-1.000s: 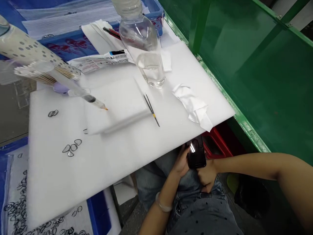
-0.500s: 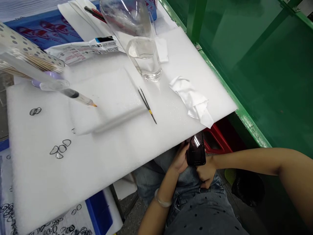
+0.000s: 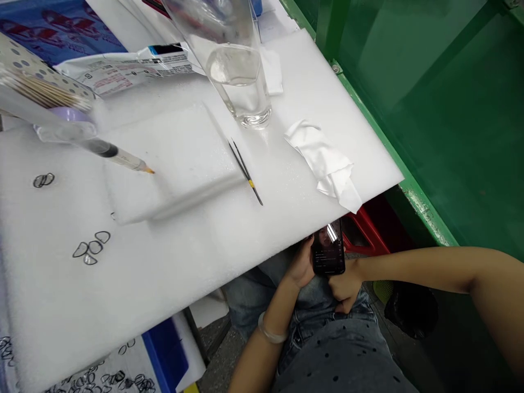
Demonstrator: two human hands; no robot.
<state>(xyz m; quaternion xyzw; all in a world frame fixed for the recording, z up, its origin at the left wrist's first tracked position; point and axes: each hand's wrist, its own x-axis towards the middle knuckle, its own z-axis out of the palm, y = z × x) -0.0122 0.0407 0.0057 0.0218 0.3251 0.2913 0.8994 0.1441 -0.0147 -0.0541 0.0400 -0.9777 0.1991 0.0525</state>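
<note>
My left hand (image 3: 302,266), with a pale bangle (image 3: 271,331) on its wrist, is closed around a black smartphone (image 3: 328,251) below the board's front edge. The phone's screen is lit and shows a dark picture with small text. Just under the phone, my right hand (image 3: 345,286) rests on my lap with its fingers curled in, partly covered by the phone. Black tweezers (image 3: 245,172) with a yellow band lie on the white foam board (image 3: 196,262) above, apart from both hands.
On the board stand a glass of water (image 3: 245,93), a crumpled tissue (image 3: 323,164), a syringe (image 3: 123,157), cotton swabs (image 3: 49,90) and several small black rings (image 3: 95,247). More rings (image 3: 98,382) lie below. A green metal wall (image 3: 429,109) and a red stool (image 3: 364,232) are at right.
The phone's screen has gone from nearly dark to a visible picture with text. Things on the board appear slightly further left and up as the view shifts. Both hands stay in place.
</note>
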